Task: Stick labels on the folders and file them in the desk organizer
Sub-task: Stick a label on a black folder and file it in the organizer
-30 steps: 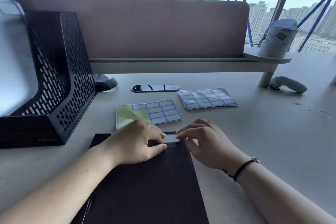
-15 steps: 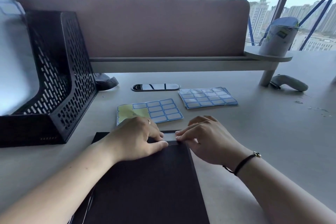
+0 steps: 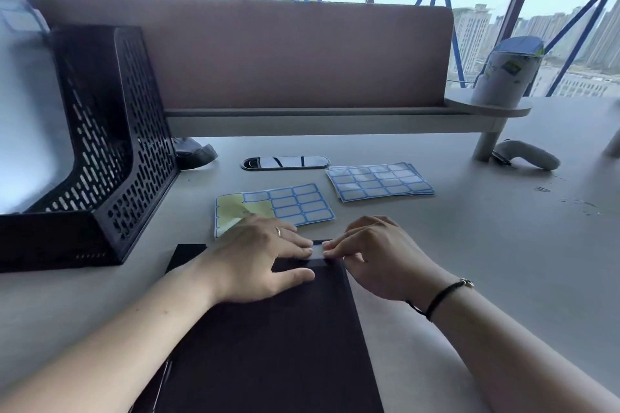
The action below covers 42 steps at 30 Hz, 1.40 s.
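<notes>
A black folder (image 3: 268,345) lies flat on the desk in front of me. A white label (image 3: 317,251) sits near its top right corner, mostly hidden under my fingers. My left hand (image 3: 258,258) lies flat on the folder, fingertips on the label's left end. My right hand (image 3: 375,255) presses its fingertips on the label's right end. A partly used label sheet (image 3: 275,206) lies just beyond my hands. A stack of full label sheets (image 3: 379,181) lies further right. The black mesh desk organizer (image 3: 100,144) stands at the left.
A pale divider panel with a shelf (image 3: 302,111) runs across the back of the desk. A white and blue canister (image 3: 506,74) stands on the shelf's right end. A grey handheld device (image 3: 526,154) lies at right. An oval cable port (image 3: 285,163) sits mid-desk.
My fingertips have closed in on the label from both sides, so less of it shows. The folder has not moved.
</notes>
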Tool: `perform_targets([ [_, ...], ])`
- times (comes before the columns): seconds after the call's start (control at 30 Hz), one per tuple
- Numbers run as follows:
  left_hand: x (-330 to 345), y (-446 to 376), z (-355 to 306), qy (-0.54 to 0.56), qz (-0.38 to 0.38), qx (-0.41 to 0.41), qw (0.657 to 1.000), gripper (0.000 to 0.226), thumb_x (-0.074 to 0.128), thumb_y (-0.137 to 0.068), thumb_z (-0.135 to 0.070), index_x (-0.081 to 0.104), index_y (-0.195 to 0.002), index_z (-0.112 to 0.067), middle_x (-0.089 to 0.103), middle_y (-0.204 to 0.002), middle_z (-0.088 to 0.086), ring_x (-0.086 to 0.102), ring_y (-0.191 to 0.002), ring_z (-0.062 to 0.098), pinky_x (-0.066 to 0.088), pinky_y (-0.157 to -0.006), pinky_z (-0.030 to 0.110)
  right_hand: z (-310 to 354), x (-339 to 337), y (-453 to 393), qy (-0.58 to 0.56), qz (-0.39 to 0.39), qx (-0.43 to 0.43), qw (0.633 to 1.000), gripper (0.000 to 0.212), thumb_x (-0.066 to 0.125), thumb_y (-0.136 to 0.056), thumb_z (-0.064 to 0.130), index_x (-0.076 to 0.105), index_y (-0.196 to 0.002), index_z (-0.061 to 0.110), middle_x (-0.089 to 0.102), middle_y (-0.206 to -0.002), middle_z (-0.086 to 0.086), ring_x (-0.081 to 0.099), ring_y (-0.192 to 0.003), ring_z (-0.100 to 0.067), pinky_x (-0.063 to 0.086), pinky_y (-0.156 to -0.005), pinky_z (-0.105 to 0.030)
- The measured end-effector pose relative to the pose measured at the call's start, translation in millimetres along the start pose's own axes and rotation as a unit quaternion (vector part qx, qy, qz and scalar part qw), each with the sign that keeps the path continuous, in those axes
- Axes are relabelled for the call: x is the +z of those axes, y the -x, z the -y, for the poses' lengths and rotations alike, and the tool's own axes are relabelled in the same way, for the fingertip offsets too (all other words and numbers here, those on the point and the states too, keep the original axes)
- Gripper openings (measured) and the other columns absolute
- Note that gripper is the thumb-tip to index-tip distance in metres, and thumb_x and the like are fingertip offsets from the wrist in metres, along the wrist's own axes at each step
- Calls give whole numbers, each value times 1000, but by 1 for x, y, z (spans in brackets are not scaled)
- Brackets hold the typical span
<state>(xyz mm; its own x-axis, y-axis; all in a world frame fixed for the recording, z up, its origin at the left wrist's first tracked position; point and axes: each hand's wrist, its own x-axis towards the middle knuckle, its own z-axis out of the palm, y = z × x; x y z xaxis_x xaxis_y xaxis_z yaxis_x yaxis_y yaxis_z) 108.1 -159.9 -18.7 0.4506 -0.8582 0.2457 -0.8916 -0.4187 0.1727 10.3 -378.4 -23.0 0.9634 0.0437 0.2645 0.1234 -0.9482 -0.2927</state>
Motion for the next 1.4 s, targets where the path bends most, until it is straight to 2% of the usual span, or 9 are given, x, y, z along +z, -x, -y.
perform_targets([
  [0.13, -6, -4, 0, -26, 47, -26, 998, 63, 33, -79, -79, 67, -122, -48, 56, -130, -38, 44, -131, -6, 29, -111, 28, 1, -2, 0, 7, 9, 12, 1000, 41, 42, -80, 34, 76, -102, 43, 68, -108, 34, 53, -113, 1, 37, -105, -32],
  [0.27, -18, -4, -4, -41, 102, -40, 993, 43, 49, -92, -66, 57, -132, -52, 45, -139, -40, 40, -136, -7, 27, -116, 30, 4, -5, 3, 24, 25, 18, 999, 36, 48, -87, 28, 73, -106, 44, 65, -113, 35, 51, -117, 1, 34, -106, -30],
  [0.47, -44, 33, -3, -85, 202, -132, 967, 65, 45, -86, -77, 41, -145, -51, 30, -149, -41, 31, -144, -3, 27, -119, 31, 12, -6, 4, 36, 32, 38, 998, 31, 49, -92, 27, 73, -107, 40, 67, -116, 29, 50, -118, -5, 33, -105, -30],
  [0.6, -50, 63, -6, -101, 157, -223, 957, 66, 45, -84, -80, 45, -142, -49, 40, -150, -32, 40, -141, 5, 34, -115, 34, 20, -3, 7, 121, 48, 20, 991, 32, 43, -88, 33, 69, -107, 29, 70, -110, 12, 59, -108, -18, 40, -96, -33],
  [0.83, -54, 114, -20, -38, 113, -334, 935, 72, 51, -87, -72, 39, -149, -38, 22, -165, -9, 23, -151, 14, 25, -119, 35, 52, -17, 47, 111, 100, 32, 988, 32, 39, -98, 48, 60, -119, 37, 61, -129, 22, 54, -123, -16, 45, -95, -35],
  [1.1, -59, 139, -50, -53, 91, -408, 907, 75, 54, -83, -71, 36, -149, -40, 53, -146, -8, 47, -136, 22, 44, -105, 38, 98, -3, 88, 110, 144, 46, 982, 56, 30, -95, 68, 32, -148, 48, 26, -160, 18, 27, -147, -21, 26, -117, -38],
  [1.23, -61, 142, -59, 96, 19, -408, 908, 80, 78, -71, -52, 46, -143, -40, 56, -143, -8, 54, -130, 17, 44, -106, 33, 104, 4, 95, 108, 150, 52, 981, 50, 22, -100, 62, 19, -149, 54, 18, -163, 16, 19, -150, -28, 21, -120, -42],
  [1.3, -58, 145, -51, 233, -63, -426, 872, 86, 86, -57, -39, 54, -137, -34, 61, -138, 2, 61, -123, 20, 48, -105, 39, 107, 5, 96, 110, 147, 57, 981, 50, 21, -101, 61, 18, -150, 54, 17, -163, 16, 20, -149, -30, 22, -119, -42],
  [1.4, -62, 147, -53, 379, -164, -429, 803, 78, 83, -64, -4, 57, -134, -25, 69, -116, 7, 68, -103, 19, 56, -93, 39, 111, 7, 97, 101, 131, 64, 984, 49, 22, -101, 59, 19, -150, 53, 17, -163, 16, 20, -149, -31, 21, -119, -41],
])
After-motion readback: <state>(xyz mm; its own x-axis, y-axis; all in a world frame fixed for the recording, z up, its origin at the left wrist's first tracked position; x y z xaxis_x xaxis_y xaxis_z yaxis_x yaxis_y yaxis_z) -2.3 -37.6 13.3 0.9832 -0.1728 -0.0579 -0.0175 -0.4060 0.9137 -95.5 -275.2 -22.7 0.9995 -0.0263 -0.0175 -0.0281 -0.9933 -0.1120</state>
